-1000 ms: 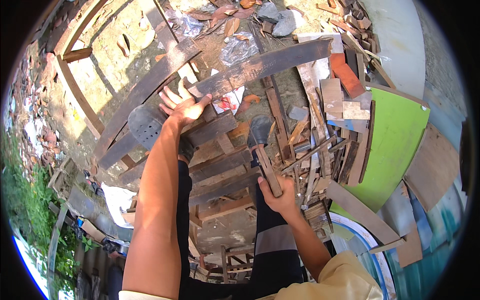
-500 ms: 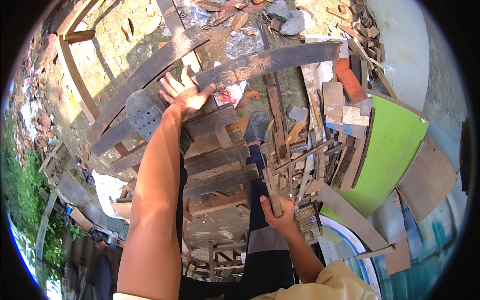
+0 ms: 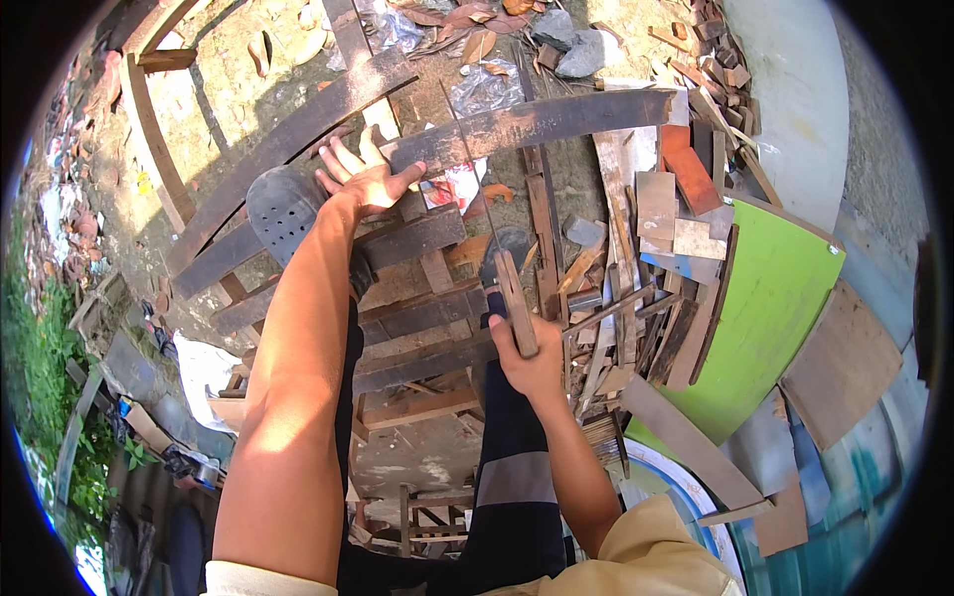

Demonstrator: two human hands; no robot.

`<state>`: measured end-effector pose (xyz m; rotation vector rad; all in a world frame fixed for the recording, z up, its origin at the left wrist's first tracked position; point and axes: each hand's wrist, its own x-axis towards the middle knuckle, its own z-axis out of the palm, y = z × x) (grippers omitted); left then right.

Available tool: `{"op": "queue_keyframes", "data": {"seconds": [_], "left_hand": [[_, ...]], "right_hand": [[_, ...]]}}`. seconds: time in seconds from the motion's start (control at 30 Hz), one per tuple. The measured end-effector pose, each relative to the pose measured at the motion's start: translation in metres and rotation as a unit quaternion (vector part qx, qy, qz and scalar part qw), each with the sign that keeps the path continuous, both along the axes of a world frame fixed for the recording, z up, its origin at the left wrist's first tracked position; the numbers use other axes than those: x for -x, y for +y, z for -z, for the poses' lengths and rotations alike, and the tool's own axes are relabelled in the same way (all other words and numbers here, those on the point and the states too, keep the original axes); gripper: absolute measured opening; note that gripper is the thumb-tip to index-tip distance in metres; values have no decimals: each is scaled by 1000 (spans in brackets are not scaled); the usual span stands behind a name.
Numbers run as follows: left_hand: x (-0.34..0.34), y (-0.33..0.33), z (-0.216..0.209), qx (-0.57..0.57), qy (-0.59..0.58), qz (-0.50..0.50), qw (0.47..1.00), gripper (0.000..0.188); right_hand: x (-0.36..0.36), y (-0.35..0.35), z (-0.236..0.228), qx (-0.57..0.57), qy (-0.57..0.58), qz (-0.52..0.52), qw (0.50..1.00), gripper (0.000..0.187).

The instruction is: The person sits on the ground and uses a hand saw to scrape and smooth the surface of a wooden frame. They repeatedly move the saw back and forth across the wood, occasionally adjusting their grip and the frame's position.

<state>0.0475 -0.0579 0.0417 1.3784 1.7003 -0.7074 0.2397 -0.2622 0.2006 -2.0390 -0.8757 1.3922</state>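
Note:
A handsaw [image 3: 516, 303] is gripped by its wooden handle in my right hand [image 3: 532, 363], over my right leg. Its thin blade, seen nearly edge-on, crosses a dark wooden plank [image 3: 556, 121]; I cannot tell whether it touches the wood. At the plank's left end lies my left hand [image 3: 373, 181], fingers spread and thumb against the plank. Another dark plank [image 3: 308, 129] slants away to the left. Below them, a slatted wooden frame [image 3: 422, 323] extends between my legs. My left shoe [image 3: 283, 214] rests by the left hand; the right shoe is partly hidden behind the saw.
Wood offcuts and strips [image 3: 606, 308] are piled on the right, beside a green panel [image 3: 780, 308]. Grey stones [image 3: 586, 50], dry leaves and clear plastic [image 3: 487, 89] litter the ground ahead. A white sack [image 3: 204, 372] lies at left, near green plants [image 3: 50, 387].
My right hand has risen and shifted left with the handsaw, whose blade now shows across the plank. The left hand stays at the plank's end.

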Motion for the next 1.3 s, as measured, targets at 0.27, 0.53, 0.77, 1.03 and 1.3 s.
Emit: {"op": "queue_keyframes", "data": {"seconds": [0.27,0.53,0.77,1.03,1.3], "left_hand": [[-4,1,4,2,6,18,1000,132],[7,3,11,-3,17,7,1000,133],[-2,4,-7,29,-1,-6,1000,132],[-4,6,6,12,-13,-1,1000,134],[-7,7,-13,44,-6,-11,999,131]], "right_hand": [[-14,-8,17,-35,6,-20,999,26],[7,54,54,-21,24,18,999,30],[-28,-92,-34,-48,-32,-81,995,12],[7,107,113,-78,16,39,996,33],[-27,-80,-36,9,-26,-68,997,11]]}}
